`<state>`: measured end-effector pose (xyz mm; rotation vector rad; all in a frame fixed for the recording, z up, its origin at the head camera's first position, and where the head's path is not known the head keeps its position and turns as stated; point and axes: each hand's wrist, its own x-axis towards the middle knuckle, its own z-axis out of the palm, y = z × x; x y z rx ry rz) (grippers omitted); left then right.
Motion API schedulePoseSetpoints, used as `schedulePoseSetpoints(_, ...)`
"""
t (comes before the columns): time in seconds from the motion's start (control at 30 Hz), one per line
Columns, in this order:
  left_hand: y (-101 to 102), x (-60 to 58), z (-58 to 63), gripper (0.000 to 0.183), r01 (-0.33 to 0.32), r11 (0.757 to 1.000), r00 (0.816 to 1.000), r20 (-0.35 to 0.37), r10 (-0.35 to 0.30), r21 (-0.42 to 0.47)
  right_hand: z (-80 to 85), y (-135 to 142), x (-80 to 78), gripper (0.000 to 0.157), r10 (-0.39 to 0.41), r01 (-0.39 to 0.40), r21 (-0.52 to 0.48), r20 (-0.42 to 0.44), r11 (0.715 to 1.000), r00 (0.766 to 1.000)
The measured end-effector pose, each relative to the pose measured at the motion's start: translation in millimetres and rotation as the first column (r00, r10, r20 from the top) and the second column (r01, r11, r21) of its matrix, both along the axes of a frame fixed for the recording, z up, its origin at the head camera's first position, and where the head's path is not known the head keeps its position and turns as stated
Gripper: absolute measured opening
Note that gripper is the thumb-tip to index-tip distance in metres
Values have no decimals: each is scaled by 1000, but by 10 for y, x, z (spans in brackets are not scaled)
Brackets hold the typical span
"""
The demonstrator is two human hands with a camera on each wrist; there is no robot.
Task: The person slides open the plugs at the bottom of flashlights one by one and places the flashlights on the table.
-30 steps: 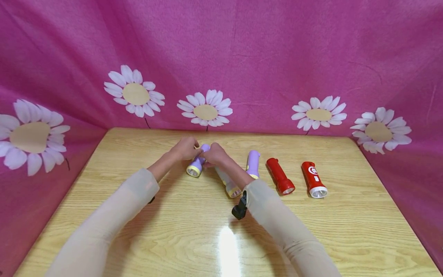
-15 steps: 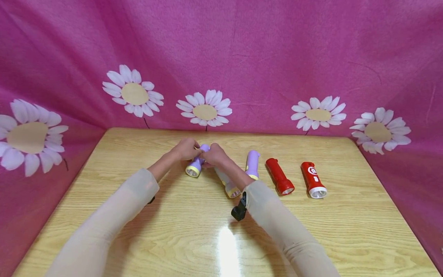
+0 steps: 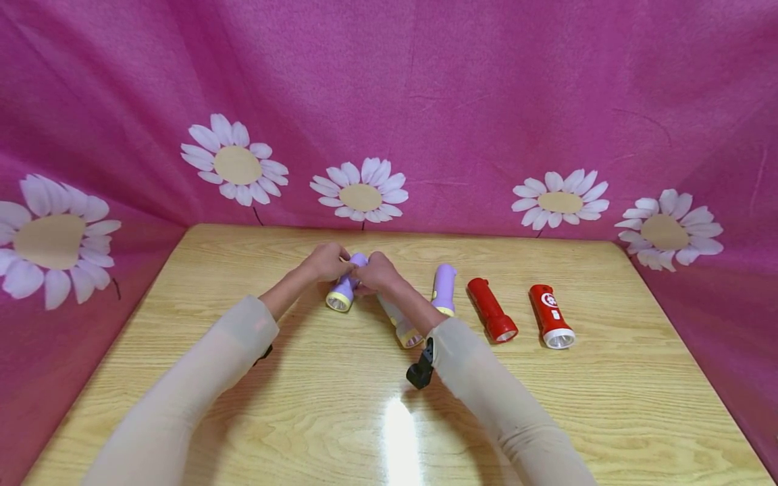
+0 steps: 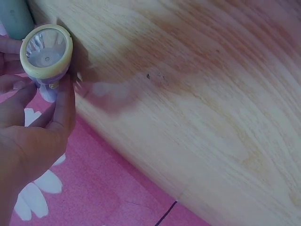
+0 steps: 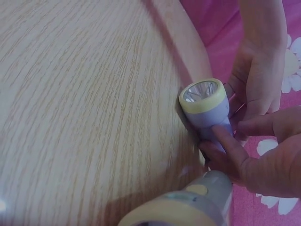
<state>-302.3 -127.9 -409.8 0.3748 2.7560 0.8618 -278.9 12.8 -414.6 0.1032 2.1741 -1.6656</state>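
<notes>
A purple flashlight (image 3: 344, 290) with a yellow rim lies at the left of the row, its lens toward me. My left hand (image 3: 328, 262) holds its body from the left, thumb and fingers around it. From the other side, my right hand (image 3: 378, 271) grips the same body with thumb and fingers. In the right wrist view the flashlight (image 5: 207, 106) shows its lens and yellow ring, while the hands cover much of its body. Beneath my right forearm lies a grey flashlight (image 3: 401, 325) with a yellow rim, partly hidden.
Farther right lie another purple flashlight (image 3: 444, 287), a red flashlight (image 3: 489, 309) and a red-and-white flashlight (image 3: 550, 314). All rest on a wooden table (image 3: 316, 405). A pink cloth (image 3: 450, 101) with daisies hangs behind the table and at both sides.
Almost nothing differs. Both hands stay on the purple flashlight, and the other flashlights lie where they were.
</notes>
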Motion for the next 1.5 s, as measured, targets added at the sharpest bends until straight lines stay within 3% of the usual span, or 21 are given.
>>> schedulePoseSetpoints(0.13,-14,3,29,30,-17,1000,1000,-7,17,18,24,-2,5,29,-2,2,-5,-4,1000,1000)
schedulePoseSetpoints(0.43,-39,0,77,33,-73,995,997,10,72,64,57,-7,1,54,-7,6,-43,-8,999,1000)
schedulePoseSetpoints(0.7,-47,22,121,38,-133,981,991,28,131,143,103,-25,4,64,-70,70,-109,4,992,998)
schedulePoseSetpoints(0.97,-44,66,159,41,-173,972,985,7,174,161,123,-26,3,61,-86,85,-159,-4,984,996)
schedulePoseSetpoints(1.5,-74,127,166,43,-162,969,980,-85,180,185,133,11,-2,46,-68,67,-208,3,976,998)
